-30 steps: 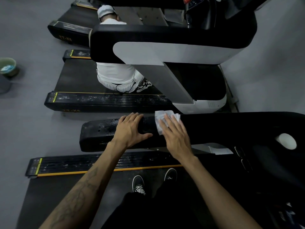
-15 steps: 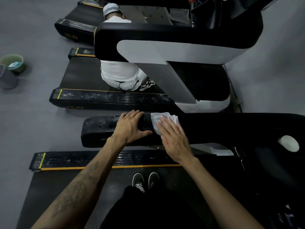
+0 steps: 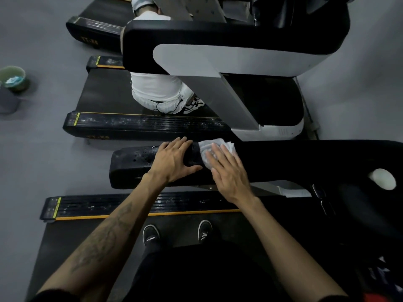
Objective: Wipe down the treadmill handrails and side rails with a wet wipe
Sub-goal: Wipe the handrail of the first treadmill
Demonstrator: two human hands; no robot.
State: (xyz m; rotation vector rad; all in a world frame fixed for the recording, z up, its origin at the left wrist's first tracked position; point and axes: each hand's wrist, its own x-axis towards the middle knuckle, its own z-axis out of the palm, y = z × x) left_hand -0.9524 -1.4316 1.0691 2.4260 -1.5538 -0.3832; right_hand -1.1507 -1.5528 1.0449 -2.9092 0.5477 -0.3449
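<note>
- Well to the left, at about 9 o'clock from the hands, a green bowl [image 3: 13, 78] sits on the grey floor [image 3: 39, 149] beside a dark container; both are far from the work and block nothing.
- Nearer, the handrail [image 3: 283, 159] runs across the view, and its free end toward 9 o'clock shows wet specks and sheen, so that stretch looks already wiped.
- Gripping that rail, the left hand [image 3: 172, 162] has its fingers laid over the top and its thumb hooked round the near face, bracing it.
- Just beside it at 3 o'clock, the wet wipe [image 3: 214, 148] lies bunched on the rail top, pinned under the right hand [image 3: 229, 171], whose fingers are straight and spread, pressing flat.
- Judging by the dry-looking black surface, the long run of rail toward 3 o'clock remains to be done, as does the side rail [image 3: 139, 203] below at 6 o'clock, streaked with residue; the far handrail is out of view.
- At 12 o'clock a second person in white [image 3: 157, 88] crouches on the neighbouring treadmill [image 3: 229, 53], apart from this rail.
- Farther right, a white round cap [image 3: 382, 178] and 2 dark buttons sit by the console; the wipe will need to work round them.
</note>
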